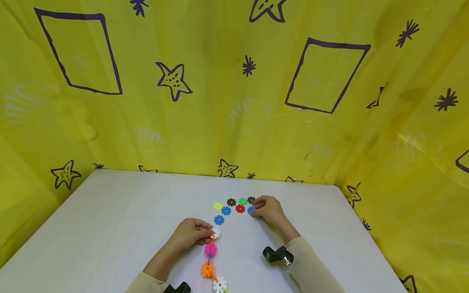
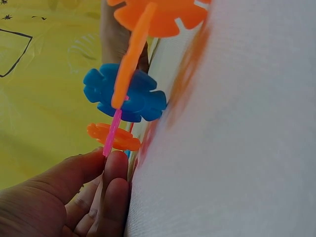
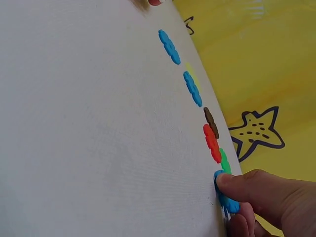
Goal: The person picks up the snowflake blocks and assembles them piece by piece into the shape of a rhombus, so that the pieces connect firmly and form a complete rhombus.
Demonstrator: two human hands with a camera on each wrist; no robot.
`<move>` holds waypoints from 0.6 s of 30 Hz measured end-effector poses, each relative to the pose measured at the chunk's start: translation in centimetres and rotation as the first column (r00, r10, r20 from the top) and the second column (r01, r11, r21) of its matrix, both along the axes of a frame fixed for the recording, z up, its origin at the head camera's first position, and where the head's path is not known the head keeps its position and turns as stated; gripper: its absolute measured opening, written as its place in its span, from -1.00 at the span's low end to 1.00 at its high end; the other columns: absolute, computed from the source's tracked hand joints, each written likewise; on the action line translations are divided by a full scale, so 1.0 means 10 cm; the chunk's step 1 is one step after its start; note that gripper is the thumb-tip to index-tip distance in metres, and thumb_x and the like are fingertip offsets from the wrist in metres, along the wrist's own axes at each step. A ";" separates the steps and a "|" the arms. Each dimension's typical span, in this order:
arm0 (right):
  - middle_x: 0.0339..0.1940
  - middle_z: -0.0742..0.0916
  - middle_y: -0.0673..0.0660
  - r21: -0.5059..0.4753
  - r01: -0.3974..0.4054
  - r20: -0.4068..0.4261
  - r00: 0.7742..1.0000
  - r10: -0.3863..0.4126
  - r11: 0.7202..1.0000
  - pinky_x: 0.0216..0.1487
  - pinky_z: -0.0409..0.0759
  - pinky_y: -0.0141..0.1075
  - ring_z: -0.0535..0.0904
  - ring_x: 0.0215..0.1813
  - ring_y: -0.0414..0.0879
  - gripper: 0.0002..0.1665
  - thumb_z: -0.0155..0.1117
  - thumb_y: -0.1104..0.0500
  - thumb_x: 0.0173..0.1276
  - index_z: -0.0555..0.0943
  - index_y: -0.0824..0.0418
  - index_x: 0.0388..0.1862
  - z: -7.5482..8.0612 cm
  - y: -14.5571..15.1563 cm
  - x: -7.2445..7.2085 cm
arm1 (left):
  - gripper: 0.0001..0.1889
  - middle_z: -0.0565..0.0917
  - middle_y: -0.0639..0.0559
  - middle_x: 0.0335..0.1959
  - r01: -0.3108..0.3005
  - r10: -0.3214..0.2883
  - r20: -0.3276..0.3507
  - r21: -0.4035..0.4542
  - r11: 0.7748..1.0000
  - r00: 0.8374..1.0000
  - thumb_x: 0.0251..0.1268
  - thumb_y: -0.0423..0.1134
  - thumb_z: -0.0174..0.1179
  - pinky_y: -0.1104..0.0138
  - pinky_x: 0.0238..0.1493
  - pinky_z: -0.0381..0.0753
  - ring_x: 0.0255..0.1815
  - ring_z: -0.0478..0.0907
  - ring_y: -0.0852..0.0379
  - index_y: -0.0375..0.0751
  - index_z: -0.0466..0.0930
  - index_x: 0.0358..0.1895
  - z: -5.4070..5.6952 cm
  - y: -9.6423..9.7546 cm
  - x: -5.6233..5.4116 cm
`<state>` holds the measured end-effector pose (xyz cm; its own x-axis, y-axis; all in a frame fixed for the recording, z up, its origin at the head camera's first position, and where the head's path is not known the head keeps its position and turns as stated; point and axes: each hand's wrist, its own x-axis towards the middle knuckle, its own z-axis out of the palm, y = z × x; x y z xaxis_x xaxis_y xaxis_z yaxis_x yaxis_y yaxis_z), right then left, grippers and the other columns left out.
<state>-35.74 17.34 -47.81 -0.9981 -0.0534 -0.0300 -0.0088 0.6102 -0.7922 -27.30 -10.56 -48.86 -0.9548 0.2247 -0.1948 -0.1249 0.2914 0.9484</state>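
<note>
"What can you see from over there?"

"On my screen, the left hand (image 1: 189, 235) pinches a white disc (image 1: 217, 232). That disc is the far end of a bumpy chain (image 1: 210, 250). Next come a pink disc, then an orange disc (image 1: 207, 269), then one more white disc (image 1: 220, 285) close to the bottom of my head view."

"How do they stick together?"

"Other discs stand on edge in between. In my left wrist view, a blue link disc (image 2: 128, 96) sits between the pink one and an orange one."

"And the right hand (image 1: 270, 209)?"

"It has a blue disc (image 1: 250, 210) between thumb and finger. A brown disc (image 1: 251, 200) is just beside that hand. A green disc (image 1: 243, 201) and a red disc (image 1: 240, 208) are near it too."

"Any more?"

"Yes! Over to the left I see a second brown disc (image 1: 231, 202), a yellow disc (image 1: 218, 206) and two more blue discs (image 1: 226, 211). They lie flat on the white worktop (image 1: 139, 211). Behind it is a yellow cloth (image 1: 205, 118) with stars."
</note>
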 end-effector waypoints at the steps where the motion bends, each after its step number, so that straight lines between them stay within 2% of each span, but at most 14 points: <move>1: -0.34 0.74 0.08 -0.003 -0.006 0.000 1.000 0.006 1.000 -0.22 0.64 -0.33 0.61 -0.28 -0.12 -0.67 0.60 0.30 0.00 0.71 0.27 -0.22 0.00 0.00 0.01 | -0.71 0.74 0.00 -0.46 -0.001 0.001 -0.001 -0.002 1.000 1.000 0.21 -0.21 0.38 0.39 -0.36 0.70 -0.52 0.63 0.24 -0.39 0.70 -0.12 0.00 0.00 0.00; 10: -0.36 0.67 0.06 0.003 -0.014 -0.051 0.999 0.014 1.000 -0.28 0.49 -0.37 0.49 -0.29 -0.10 -0.75 0.57 0.30 0.05 0.74 0.24 -0.25 -0.03 -0.04 0.13 | -0.71 0.74 -0.01 -0.48 -0.010 0.010 -0.004 -0.002 1.000 1.000 0.22 -0.23 0.37 0.38 -0.38 0.70 -0.52 0.62 0.24 -0.40 0.70 -0.11 0.00 0.00 0.00; 18: -0.38 0.68 0.06 -0.059 -0.011 -0.119 0.993 0.004 0.998 -0.30 0.53 -0.43 0.52 -0.31 -0.15 -0.82 0.48 0.33 0.16 0.70 0.25 -0.24 -0.10 -0.04 0.25 | -0.72 0.73 0.00 -0.50 -0.005 0.005 -0.014 -0.010 1.000 1.000 0.21 -0.23 0.37 0.39 -0.38 0.70 -0.52 0.62 0.24 -0.39 0.71 -0.12 0.00 -0.01 0.00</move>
